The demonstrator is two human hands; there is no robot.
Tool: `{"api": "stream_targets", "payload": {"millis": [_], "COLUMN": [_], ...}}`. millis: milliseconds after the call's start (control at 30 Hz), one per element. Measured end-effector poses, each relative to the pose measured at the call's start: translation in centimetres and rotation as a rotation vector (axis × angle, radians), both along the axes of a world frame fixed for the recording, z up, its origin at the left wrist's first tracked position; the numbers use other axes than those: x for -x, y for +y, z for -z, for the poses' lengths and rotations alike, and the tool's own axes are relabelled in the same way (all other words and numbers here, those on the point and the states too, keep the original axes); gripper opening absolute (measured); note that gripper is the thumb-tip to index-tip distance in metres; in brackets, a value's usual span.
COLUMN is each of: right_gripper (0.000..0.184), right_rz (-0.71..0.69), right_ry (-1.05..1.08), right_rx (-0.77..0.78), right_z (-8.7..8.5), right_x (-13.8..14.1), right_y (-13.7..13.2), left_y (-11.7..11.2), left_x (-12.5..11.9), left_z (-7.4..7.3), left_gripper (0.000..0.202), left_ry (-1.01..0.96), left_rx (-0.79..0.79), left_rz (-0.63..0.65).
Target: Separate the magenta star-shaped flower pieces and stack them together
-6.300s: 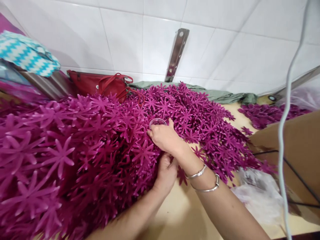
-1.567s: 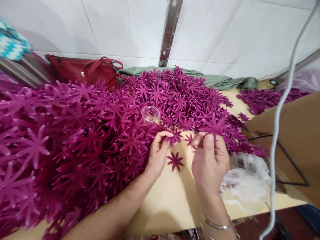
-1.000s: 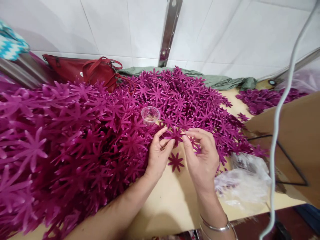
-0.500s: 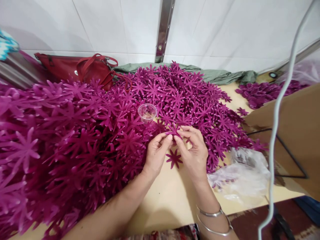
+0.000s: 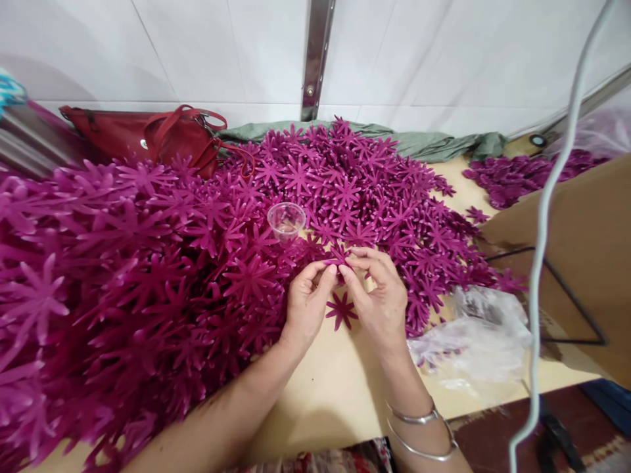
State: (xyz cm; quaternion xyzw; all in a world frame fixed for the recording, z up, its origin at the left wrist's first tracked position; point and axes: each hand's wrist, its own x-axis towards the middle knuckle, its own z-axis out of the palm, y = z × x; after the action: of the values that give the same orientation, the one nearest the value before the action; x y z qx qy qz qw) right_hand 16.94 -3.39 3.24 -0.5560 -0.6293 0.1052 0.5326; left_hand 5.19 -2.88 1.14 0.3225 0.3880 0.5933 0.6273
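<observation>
Between the fingertips of both hands is a purple fabric flower piece (image 5: pixel 339 256) with narrow petals, partly hidden by the fingers. My left hand (image 5: pixel 309 295) pinches its left side with thumb and forefinger. On the other side, my right hand (image 5: pixel 377 289) grips it between thumb and fingers. Just below the hands, a single darker flower piece (image 5: pixel 341 311) lies flat on the pale tabletop (image 5: pixel 320 394). A clear plastic cup (image 5: pixel 286 220) with small bits inside stands beyond my left hand, among the flowers. Whether the held piece is one layer or several, I cannot tell.
A large heap of purple flower pieces (image 5: pixel 148 276) spreads left and behind. Crumpled clear plastic bags (image 5: pixel 478 341) lie right of my right hand. Beyond stand a cardboard box (image 5: pixel 582 263), a hanging white cable (image 5: pixel 542 230) and a red handbag (image 5: pixel 128 135) against the tiled wall.
Both hands keep pinching the flower piece at nearly the same place, with only slight finger movement. The whole view has shifted a little, so things appear slightly further left.
</observation>
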Motion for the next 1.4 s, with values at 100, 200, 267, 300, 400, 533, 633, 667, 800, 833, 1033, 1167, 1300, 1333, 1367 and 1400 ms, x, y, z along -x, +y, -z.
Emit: {"api": "stream_targets", "payload": {"millis": [100,200,267,300,400,533,633,667,800,833,1033,1167,1300,1333,1367,1400], "right_gripper": [0.003,0.004,0.004,0.004,0.005,0.009,0.01,0.01,0.011,0.011,0.019,0.023,0.033,0.03,0.025,0.021], "right_rz": [-0.026,-0.052,-0.059,-0.059,-0.048,-0.061,-0.094,-0.109,-0.16,-0.164,-0.149,-0.159,-0.179,-0.188,-0.193,-0.194], "right_ry": [0.065,0.118,0.138,0.145,0.16,0.221,0.3,0.338,0.582,0.638,0.582,0.426,0.277,0.267,0.266,0.269], "right_rx": [0.026,0.06,0.084,0.093,0.106,0.128,0.191,0.218,0.282,0.287,0.32,0.281,0.25,0.25,0.248,0.244], "right_z": [-0.1,0.0,0.0,0.1,0.1,0.0,0.0,0.0,0.5,0.7,0.5,0.2,0.4,0.4,0.4,0.4], "right_x": [-0.1,-0.3,-0.4,-0.4,-0.4,-0.4,-0.5,-0.6,-0.9,-0.9,-0.9,-0.8,-0.9,-1.0,-1.0,-1.1], "right_y": [0.0,0.0,0.0,0.0,0.0,0.1,0.2,0.3,0.6,0.6,0.6,0.5,0.5,0.6,0.6,0.6], "left_y": [0.0,0.0,0.0,0.0,0.0,0.0,0.0,0.0,0.1,0.1,0.3,0.4,0.6,0.6,0.6,0.6], "left_x": [0.1,0.2,0.2,0.2,0.0,0.0,0.1,0.1,0.1,0.0,-0.1,-0.1,0.0,0.0,0.0,0.0], "left_z": [0.1,0.2,0.2,0.1,-0.1,0.0,0.2,0.3,0.4,0.3,0.3,0.2,-0.2,-0.3,-0.3,-0.4], "left_gripper": [0.026,0.024,0.023,0.023,0.024,0.022,0.018,0.017,0.016,0.017,0.021,0.022,0.027,0.027,0.026,0.026], "left_ry": [0.057,0.093,0.092,0.084,0.067,0.079,0.085,0.085,0.07,0.058,-0.018,0.009,-0.035,-0.043,-0.044,-0.041], "left_rx": [-0.013,-0.021,-0.02,-0.019,-0.023,-0.021,-0.031,-0.033,-0.011,-0.003,0.007,-0.025,-0.018,-0.013,-0.009,-0.009], "left_rz": [-0.003,-0.004,-0.002,-0.004,-0.007,-0.006,-0.008,-0.01,-0.018,-0.018,-0.016,-0.019,-0.023,-0.021,-0.016,-0.01]}}
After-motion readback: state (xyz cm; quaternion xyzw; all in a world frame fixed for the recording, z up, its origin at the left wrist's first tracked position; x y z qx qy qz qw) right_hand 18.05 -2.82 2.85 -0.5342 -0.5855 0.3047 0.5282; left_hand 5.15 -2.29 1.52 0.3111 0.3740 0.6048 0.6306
